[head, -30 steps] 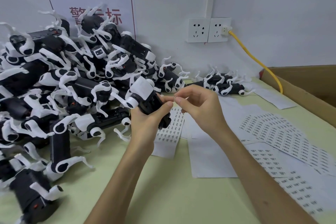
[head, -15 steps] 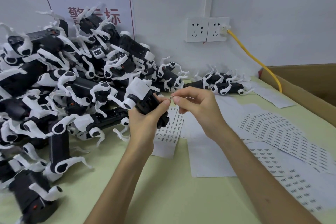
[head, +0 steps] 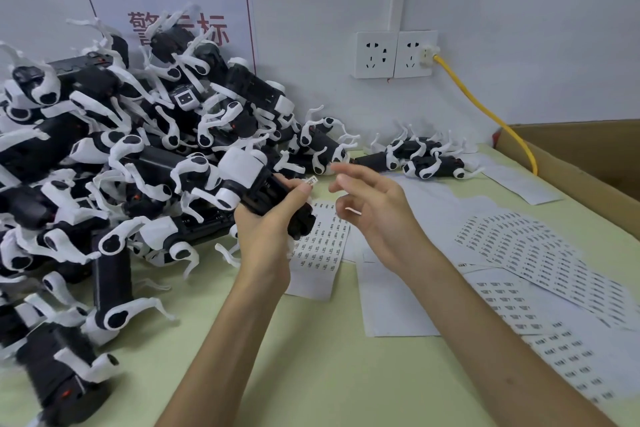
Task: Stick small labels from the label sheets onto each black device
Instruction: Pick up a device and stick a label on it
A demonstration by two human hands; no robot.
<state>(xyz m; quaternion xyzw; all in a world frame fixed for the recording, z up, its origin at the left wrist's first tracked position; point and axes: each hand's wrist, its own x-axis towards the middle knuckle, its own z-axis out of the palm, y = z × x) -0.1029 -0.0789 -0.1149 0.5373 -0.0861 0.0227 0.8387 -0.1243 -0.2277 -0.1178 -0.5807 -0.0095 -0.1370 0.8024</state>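
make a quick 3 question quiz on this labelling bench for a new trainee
1. True or false: the right hand is gripping the black and white plastic device.
2. Where is the small white printed label?
A) pinched between the right hand's fingers
B) at the thumb tip of the left hand
C) stuck on the back of the right hand
3. The yellow cable is plugged into which of the two white wall sockets, the left or the right?

Key
1. False: the right hand is open and clear of the device, which the left hand holds.
2. B
3. The right one.
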